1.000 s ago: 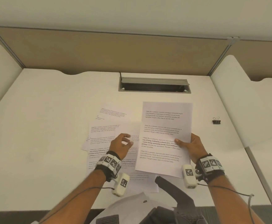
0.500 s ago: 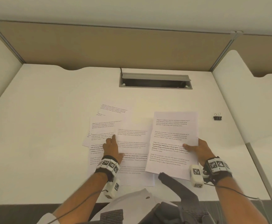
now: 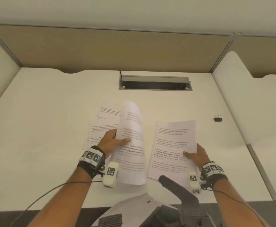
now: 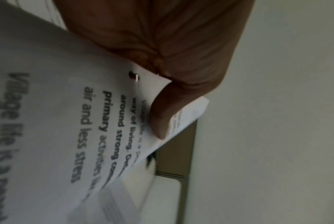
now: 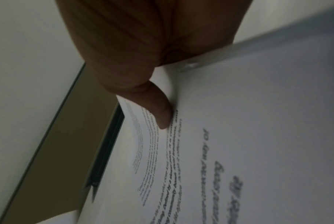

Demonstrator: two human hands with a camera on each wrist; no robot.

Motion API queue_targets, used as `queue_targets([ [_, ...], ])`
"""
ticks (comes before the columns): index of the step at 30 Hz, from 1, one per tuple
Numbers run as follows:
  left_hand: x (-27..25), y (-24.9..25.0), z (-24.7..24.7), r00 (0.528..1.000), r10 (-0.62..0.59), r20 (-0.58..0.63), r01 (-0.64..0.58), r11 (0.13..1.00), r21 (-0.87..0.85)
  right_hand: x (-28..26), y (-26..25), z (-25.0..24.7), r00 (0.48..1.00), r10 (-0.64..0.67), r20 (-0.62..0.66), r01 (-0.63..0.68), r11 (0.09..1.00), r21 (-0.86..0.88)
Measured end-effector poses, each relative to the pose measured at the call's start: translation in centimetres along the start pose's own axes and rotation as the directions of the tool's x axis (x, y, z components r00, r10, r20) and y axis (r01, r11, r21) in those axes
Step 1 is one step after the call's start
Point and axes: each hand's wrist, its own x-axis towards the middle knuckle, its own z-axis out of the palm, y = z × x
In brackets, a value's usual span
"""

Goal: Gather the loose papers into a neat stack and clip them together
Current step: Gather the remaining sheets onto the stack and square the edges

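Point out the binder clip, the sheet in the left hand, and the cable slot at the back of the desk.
binder clip [image 3: 218,119], head view, on its black body.
sheet in the left hand [image 3: 131,154], head view, on the printed middle of the curled page.
cable slot [image 3: 155,85], head view, on its dark opening.

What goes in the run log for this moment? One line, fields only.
left hand: grips lifted sheet | right hand: grips sheet | binder clip: untouched | loose papers: on desk

We're in an office cubicle: white desk [image 3: 52,128], tan partition [image 3: 117,49], cable slot [image 3: 155,83], binder clip [image 3: 218,118].
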Motion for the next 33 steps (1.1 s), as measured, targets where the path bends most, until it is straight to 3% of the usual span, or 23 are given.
queue_targets([
  [3, -1.1, 2.4, 1.6, 0.987, 0.064, 0.147, -0.037, 0.983, -0.181, -0.4, -0.4, 0.6, 0.998, -0.008, 0.063, 0.000, 0.993, 0.115],
  [7, -0.5, 2.6, 3.8, 0.960, 0.083, 0.268, 0.013, 0.941, -0.337, -1.6, -1.7, 2.3, 0.987, -0.028, 0.159, -0.007, 0.977, 0.213],
  [10, 1.4, 0.7, 4.8, 0.983, -0.025, 0.182, 0.076, 0.958, -0.278, -2.5, -3.1, 3.8, 0.982, -0.084, 0.170, 0.062, 0.989, 0.131],
  [13, 3.1, -1.4, 5.1, 0.995, -0.096, -0.027, 0.091, 0.986, -0.140, -2.8, -4.3, 5.0, 0.980, -0.120, 0.160, 0.108, 0.991, 0.079],
  [15, 3.8, -2.3, 5.0, 0.987, -0.071, -0.141, 0.068, 0.997, -0.022, -2.7, -4.4, 5.2, 0.967, -0.156, 0.203, 0.139, 0.986, 0.098],
  [19, 4.7, -3.3, 4.7, 0.954, 0.040, -0.298, 0.034, 0.970, 0.241, -2.3, -3.7, 5.0, 0.963, -0.108, 0.248, 0.039, 0.963, 0.265],
  [25, 5.5, -4.4, 5.0, 0.957, -0.063, -0.284, 0.115, 0.979, 0.170, -2.6, -3.6, 5.1, 0.959, -0.069, 0.274, -0.028, 0.942, 0.334],
  [28, 5.5, -4.7, 5.0, 0.958, -0.043, -0.284, 0.098, 0.978, 0.186, -2.8, -4.1, 5.4, 0.954, 0.017, 0.300, -0.135, 0.917, 0.376],
  [31, 5.5, -5.0, 4.9, 0.952, -0.040, -0.305, 0.098, 0.980, 0.176, -3.1, -4.7, 5.5, 0.925, 0.111, 0.363, -0.286, 0.833, 0.474],
  [33, 5.3, -5.1, 4.8, 0.952, -0.036, -0.303, 0.094, 0.979, 0.180, -2.9, -4.7, 5.6, 0.925, 0.082, 0.371, -0.248, 0.871, 0.425],
])
